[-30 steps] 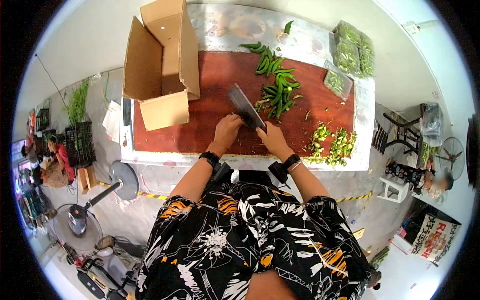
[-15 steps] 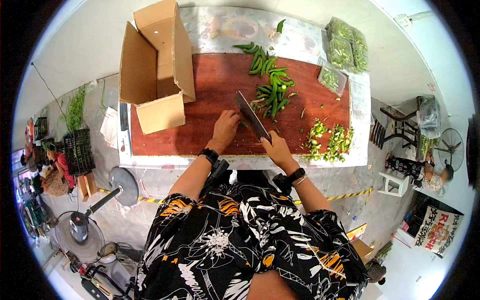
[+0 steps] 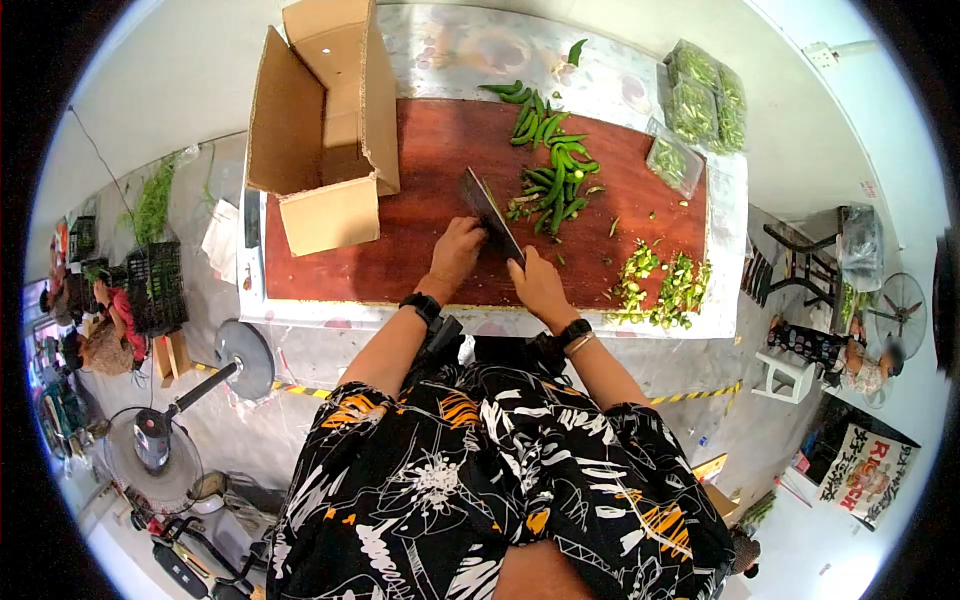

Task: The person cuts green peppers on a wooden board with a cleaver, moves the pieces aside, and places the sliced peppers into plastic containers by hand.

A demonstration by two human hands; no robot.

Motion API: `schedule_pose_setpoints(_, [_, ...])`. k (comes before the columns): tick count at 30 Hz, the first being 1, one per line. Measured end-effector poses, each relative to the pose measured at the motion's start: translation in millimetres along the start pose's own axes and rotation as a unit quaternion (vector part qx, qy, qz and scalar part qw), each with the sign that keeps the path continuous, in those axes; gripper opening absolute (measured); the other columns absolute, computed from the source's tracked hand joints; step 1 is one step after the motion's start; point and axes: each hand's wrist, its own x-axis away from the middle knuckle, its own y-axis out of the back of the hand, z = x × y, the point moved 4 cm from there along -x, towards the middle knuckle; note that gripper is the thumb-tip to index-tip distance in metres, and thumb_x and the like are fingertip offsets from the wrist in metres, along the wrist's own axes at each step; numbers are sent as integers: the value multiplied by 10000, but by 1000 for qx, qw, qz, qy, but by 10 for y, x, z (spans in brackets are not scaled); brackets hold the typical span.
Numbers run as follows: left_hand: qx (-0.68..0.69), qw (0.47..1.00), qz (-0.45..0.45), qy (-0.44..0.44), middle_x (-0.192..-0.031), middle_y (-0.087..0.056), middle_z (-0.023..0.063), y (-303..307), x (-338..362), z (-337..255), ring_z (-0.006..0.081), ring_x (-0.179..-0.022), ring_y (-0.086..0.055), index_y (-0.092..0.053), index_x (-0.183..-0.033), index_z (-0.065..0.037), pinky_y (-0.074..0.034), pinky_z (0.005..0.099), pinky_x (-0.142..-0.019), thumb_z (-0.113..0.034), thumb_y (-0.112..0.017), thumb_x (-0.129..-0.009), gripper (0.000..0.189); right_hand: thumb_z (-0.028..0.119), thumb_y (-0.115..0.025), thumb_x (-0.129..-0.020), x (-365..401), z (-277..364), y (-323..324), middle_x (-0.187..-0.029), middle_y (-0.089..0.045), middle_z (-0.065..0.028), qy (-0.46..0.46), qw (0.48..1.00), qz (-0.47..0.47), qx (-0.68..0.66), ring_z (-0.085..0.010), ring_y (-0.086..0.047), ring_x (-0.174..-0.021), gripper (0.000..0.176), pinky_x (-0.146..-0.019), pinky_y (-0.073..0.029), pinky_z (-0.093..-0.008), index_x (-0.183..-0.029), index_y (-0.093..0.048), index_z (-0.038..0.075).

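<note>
My right hand [image 3: 541, 287] is wrapped round the handle of a kitchen knife [image 3: 487, 207]. Its broad dark blade slants up and left over the red-brown board [image 3: 425, 170]. Close to the blade's left side is my left hand [image 3: 457, 256], fingers curled and pressed down near the board; whatever they hold is hidden. Beyond the blade lies a heap of whole green chili peppers [image 3: 562, 172], trailing off toward the far edge. Chopped green pieces [image 3: 680, 290] are spread at the board's near right corner.
A tall open cardboard box [image 3: 330, 215] stands on the board's left side. Filled clear packs [image 3: 692, 110] are stacked at the far right, with one clear tray [image 3: 673, 165] nearer. A lone pepper [image 3: 577, 52] lies on the patterned tablecloth [image 3: 440, 60]. A floor fan [image 3: 152, 440] stands behind left.
The view has shifted slightly. My left hand has come closer to the knife, and the green bit seen by its fingertips is now hidden. The blade sits a little further left over the board.
</note>
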Motion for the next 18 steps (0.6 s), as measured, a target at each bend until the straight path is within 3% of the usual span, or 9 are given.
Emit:
schedule_pose_setpoints(8, [30,999,2,13,-943,-569,92,41,-32,32,304,-921,-529,-609,-834,-48,-477,377,-741,-39,-616,-720,115,303,-503,-873,76,20,229,-723,-573,-262,5,1000,9,-22,-442,-554,-698,313,-607,-422,-515,-897,-453,-6])
schedule_pose_setpoints(14, [62,998,1,27,-989,-568,141,65,9,67,347,-933,-534,-599,-859,-27,-467,404,-760,4,-619,-690,172,305,-503,-873,84,-19,122,-724,-570,-270,16,998,56,-18,-449,-555,-707,318,-609,-425,-521,-887,-450,-9])
schedule_pose_setpoints(18, [59,998,4,6,-1017,-564,145,72,-8,47,350,-951,-533,-606,-867,-31,-469,402,-773,-1,-620,-691,179,298,-505,-874,-35,49,-32,-722,-569,-273,23,999,28,7,-457,-552,-706,313,-615,-430,-525,-874,-445,-9])
